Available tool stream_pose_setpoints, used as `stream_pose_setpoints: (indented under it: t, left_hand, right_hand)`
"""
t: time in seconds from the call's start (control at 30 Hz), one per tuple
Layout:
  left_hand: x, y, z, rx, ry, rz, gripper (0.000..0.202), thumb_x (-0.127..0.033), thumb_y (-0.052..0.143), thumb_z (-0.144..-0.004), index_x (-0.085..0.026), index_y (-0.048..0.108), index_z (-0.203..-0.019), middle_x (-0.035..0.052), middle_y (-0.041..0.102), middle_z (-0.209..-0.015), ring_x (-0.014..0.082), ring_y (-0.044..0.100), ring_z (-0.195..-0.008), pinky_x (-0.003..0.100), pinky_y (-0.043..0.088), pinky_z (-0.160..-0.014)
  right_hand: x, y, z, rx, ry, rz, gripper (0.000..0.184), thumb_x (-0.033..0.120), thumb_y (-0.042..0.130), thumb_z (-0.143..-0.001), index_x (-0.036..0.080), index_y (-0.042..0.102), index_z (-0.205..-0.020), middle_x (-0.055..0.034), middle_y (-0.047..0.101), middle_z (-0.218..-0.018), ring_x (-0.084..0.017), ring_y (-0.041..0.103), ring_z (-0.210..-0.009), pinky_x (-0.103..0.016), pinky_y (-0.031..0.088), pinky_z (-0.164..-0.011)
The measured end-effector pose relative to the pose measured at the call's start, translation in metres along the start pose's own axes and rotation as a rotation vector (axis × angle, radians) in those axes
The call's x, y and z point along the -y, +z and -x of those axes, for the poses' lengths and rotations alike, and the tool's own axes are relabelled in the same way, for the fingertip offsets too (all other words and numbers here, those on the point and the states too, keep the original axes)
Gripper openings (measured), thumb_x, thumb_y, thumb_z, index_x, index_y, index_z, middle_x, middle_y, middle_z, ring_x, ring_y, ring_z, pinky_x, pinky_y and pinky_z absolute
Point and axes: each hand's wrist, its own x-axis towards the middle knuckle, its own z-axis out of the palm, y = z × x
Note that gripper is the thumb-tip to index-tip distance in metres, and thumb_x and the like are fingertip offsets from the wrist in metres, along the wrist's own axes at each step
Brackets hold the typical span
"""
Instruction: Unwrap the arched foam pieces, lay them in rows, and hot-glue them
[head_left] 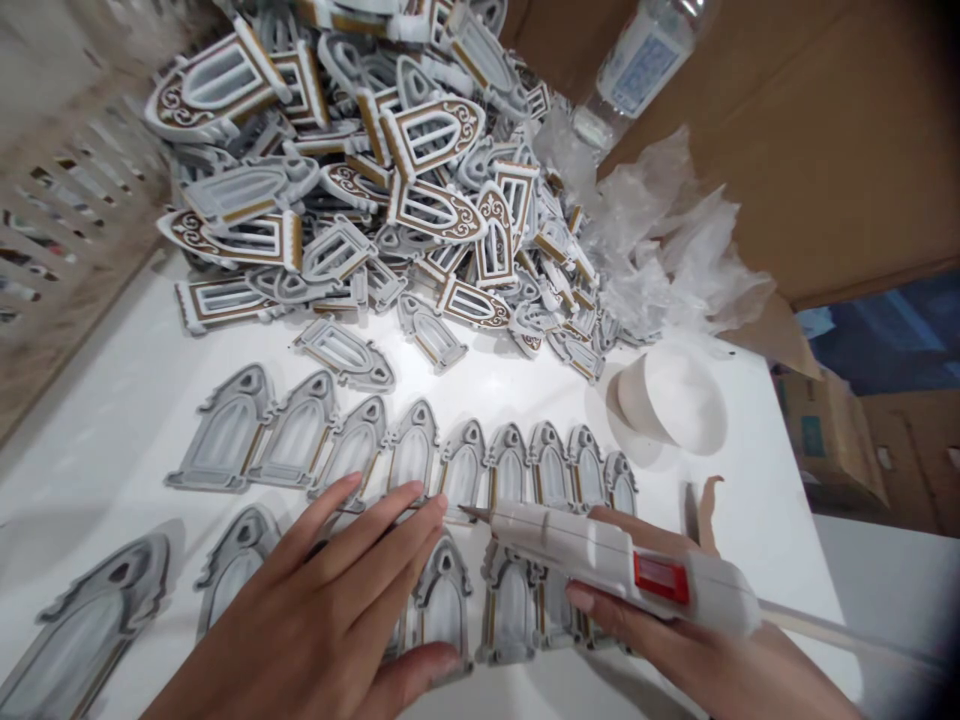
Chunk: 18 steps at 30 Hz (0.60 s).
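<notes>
My right hand is wrapped round a white hot glue gun with a red switch. Its dark pointed nozzle aims left, close to my left fingertips. My left hand lies open, fingers stretched over the lower row, fingertips at the bottom edge of the upper row. The upper row holds several small grey arched window frames, backs up. Of the lower row, an arched frame shows at far left and another frame between my hands. My hands hide parts of this row.
A big heap of white, brown and gold arched window pieces covers the back of the white table. A white cup stands right of the rows. Behind it are crumpled clear plastic, a bottle and cardboard. A plastic basket borders the left.
</notes>
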Motion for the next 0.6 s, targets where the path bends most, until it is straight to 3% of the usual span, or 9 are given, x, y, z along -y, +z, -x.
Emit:
stream_pose_setpoints:
  t: [0.4, 0.6]
  left_hand:
    - [-0.0011, -0.0012, -0.001, -0.011, 0.003, -0.001, 0.043, -0.045, 0.047, -0.095, -0.017, 0.059, -0.124, 0.0029, 0.065, -0.127, 0.0163, 0.052, -0.125, 0.033, 0.014, -0.12]
    - [-0.0013, -0.0012, -0.0002, -0.003, -0.001, -0.004, 0.042, -0.044, 0.046, -0.095, -0.017, 0.059, -0.124, 0.0029, 0.065, -0.127, 0.0163, 0.052, -0.125, 0.034, 0.014, -0.12]
  right_hand:
    - [0.0026, -0.0004, -0.0004, -0.021, -0.02, -0.03, 0.03, 0.056, 0.056, -0.083, 0.028, 0.066, -0.079, 0.0029, 0.073, -0.071, -0.021, 0.071, -0.061, -0.049, 0.045, -0.104]
    - [-0.0001, -0.0002, 0.0006, -0.083, -0.039, 0.003, 0.027, 0.054, 0.061, -0.08, 0.03, 0.071, -0.087, 0.0022, 0.071, -0.064, -0.026, 0.073, -0.074, -0.049, 0.048, -0.101]
